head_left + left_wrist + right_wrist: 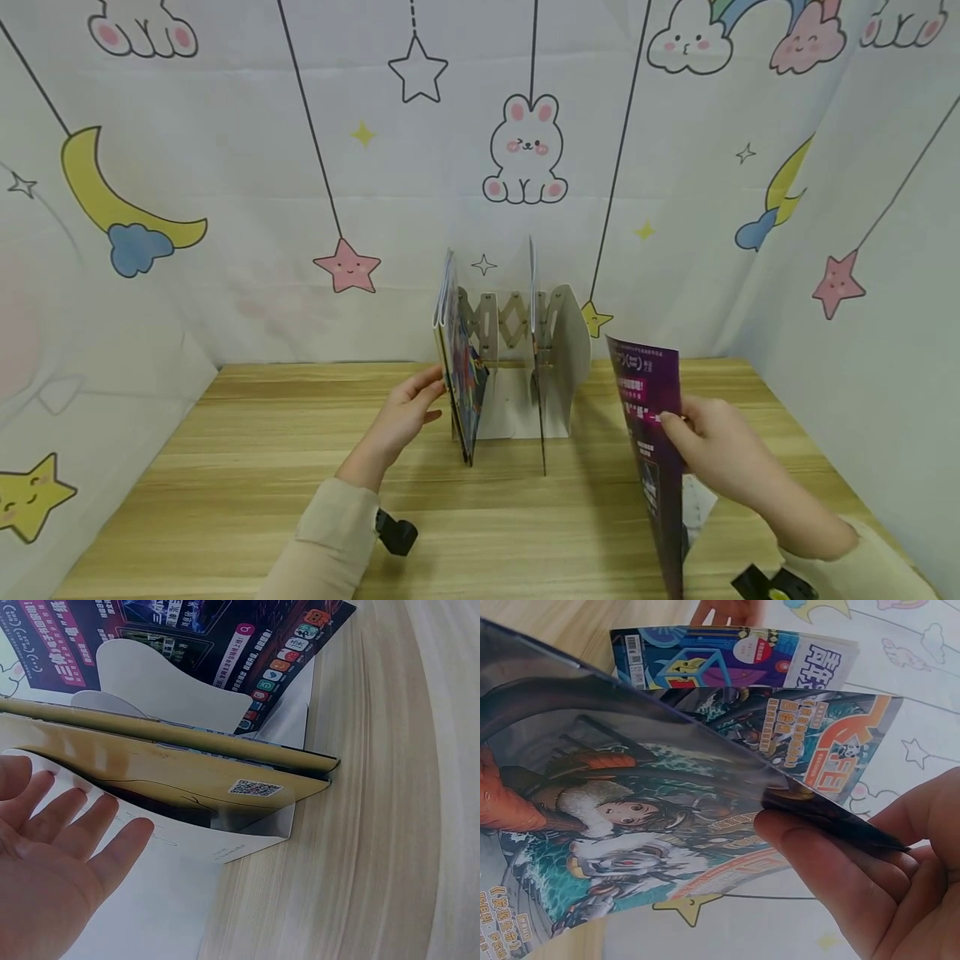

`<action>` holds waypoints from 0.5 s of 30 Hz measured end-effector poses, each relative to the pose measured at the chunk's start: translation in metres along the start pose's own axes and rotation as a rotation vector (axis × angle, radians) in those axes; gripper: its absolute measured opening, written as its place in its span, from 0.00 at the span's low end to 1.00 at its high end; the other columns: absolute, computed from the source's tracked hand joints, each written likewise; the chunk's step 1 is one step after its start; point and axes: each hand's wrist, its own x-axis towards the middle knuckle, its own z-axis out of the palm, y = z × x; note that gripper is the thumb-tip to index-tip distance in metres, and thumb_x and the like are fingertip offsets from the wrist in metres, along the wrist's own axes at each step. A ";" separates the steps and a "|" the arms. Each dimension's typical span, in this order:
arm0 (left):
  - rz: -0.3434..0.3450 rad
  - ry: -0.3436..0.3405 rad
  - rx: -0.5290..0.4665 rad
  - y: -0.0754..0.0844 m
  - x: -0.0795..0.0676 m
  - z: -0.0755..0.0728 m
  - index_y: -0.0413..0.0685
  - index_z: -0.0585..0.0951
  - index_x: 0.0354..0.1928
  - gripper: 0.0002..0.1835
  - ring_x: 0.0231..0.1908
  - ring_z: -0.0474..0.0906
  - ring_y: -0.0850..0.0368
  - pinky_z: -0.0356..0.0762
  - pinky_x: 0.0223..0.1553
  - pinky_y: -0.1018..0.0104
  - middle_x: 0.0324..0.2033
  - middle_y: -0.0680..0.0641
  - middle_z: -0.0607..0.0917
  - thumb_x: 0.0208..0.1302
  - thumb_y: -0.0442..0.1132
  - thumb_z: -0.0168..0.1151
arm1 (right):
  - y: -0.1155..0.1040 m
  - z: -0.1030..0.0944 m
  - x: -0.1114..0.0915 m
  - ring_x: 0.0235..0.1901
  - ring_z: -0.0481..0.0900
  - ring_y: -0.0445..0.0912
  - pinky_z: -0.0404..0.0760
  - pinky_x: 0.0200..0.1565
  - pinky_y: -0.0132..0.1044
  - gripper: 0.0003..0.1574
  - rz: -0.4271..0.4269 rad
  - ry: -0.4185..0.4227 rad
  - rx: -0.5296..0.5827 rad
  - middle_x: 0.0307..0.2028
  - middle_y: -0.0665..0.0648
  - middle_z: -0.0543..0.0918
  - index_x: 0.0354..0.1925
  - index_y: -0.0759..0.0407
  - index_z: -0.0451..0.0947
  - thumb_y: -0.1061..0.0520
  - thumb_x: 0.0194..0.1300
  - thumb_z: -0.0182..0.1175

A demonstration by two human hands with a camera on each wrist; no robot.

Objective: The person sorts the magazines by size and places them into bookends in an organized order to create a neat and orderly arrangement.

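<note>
My right hand point(723, 446) pinches a magazine point(647, 442) by its edge, upright to the right of a white expandable bookend rack point(576, 358). Its back is dark purple; the right wrist view shows a cover point(622, 817) with an illustrated figure over green water. My left hand point(396, 423) is at the rack's left side, fingers point(124, 844) extended along the white end plate point(251, 841). Just inside that plate stand two yellow-backed magazines point(142, 757), one bearing a QR code. Farther right in the rack, another magazine point(534, 292) stands edge-on.
The rack stands on a wood-grain table point(285, 417), near its back edge. Behind hangs a white cloth point(247, 125) printed with stars, moons and rabbits. A pale printed corner point(697, 504) shows behind the held magazine.
</note>
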 end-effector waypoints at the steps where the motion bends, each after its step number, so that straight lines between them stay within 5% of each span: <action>1: 0.002 -0.001 0.002 0.000 0.000 0.000 0.42 0.58 0.71 0.25 0.68 0.59 0.42 0.70 0.62 0.47 0.70 0.40 0.60 0.76 0.39 0.40 | 0.000 0.000 0.000 0.26 0.84 0.43 0.83 0.22 0.31 0.19 -0.004 0.006 -0.006 0.30 0.62 0.86 0.44 0.73 0.78 0.58 0.72 0.47; 15: 0.008 -0.008 0.007 -0.001 0.001 0.000 0.42 0.58 0.71 0.25 0.68 0.59 0.42 0.70 0.62 0.47 0.70 0.40 0.60 0.75 0.39 0.40 | -0.003 -0.003 -0.008 0.22 0.81 0.39 0.79 0.20 0.30 0.19 -0.042 0.079 -0.059 0.31 0.61 0.87 0.45 0.71 0.79 0.57 0.72 0.48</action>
